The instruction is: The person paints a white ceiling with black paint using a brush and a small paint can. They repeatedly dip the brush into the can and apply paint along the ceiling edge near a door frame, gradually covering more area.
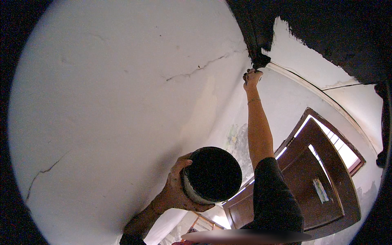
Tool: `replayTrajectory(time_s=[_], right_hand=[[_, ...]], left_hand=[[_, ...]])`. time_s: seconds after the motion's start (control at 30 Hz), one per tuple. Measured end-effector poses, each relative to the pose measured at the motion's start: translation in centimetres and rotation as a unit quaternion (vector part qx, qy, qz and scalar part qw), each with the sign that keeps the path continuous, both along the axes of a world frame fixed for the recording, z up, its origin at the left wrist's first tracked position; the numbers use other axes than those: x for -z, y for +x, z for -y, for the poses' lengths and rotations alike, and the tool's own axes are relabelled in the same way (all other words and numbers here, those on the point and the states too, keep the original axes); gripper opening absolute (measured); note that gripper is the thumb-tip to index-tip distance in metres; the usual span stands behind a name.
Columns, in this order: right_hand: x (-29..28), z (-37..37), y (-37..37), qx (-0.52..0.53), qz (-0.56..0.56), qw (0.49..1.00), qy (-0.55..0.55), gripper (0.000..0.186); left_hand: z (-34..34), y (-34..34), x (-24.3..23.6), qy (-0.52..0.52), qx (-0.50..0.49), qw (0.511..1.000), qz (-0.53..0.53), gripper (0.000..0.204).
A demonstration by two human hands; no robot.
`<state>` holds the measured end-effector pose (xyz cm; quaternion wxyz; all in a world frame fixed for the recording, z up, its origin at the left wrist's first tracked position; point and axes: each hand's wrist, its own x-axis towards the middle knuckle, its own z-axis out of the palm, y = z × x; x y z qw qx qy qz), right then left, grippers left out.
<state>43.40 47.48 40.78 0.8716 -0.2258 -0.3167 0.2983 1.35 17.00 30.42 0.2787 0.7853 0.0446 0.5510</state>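
My left hand [175,185] is wrapped around the side of a round paint pot [214,175], its thumb near the rim. The pot's inside looks black, and its outer wall is pale and smeared. My right arm reaches up to the corner, where my right hand [252,79] is closed, with dark smudges on the fingers. It grips a paintbrush [261,61] whose dark head meets the edge of the black paint; the handle is mostly hidden. Black paint [343,32] covers much of the upper right surface, with a ragged edge against a white patch [310,57].
A white wall [102,118] with cracks fills the left side. A pale moulding [314,87] runs from the corner toward the right. Below it are a brown wooden door [302,175] and a barred window opening [339,141]. A wooden frame [202,222] shows low down.
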Motion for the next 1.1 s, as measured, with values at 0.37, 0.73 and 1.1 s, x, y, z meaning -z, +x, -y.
replayTrajectory(time_s=[0.37,0.73,1.1], right_hand=[[-1.1,1.9,-2.3,-0.034,-0.059,0.997,0.040,0.024],[-3.4,9.1,-8.0,0.102,0.209,0.960,0.156,0.020],[-2.1,7.6,-5.1,0.115,0.083,0.990,0.014,0.021]], left_hand=[[-0.1,0.3,-0.1,-0.007,0.011,1.000,-0.004,0.119],[-0.2,0.3,-0.3,0.003,0.007,1.000,0.005,0.121],[-0.2,0.1,0.6,-0.046,0.031,0.998,-0.042,0.122]])
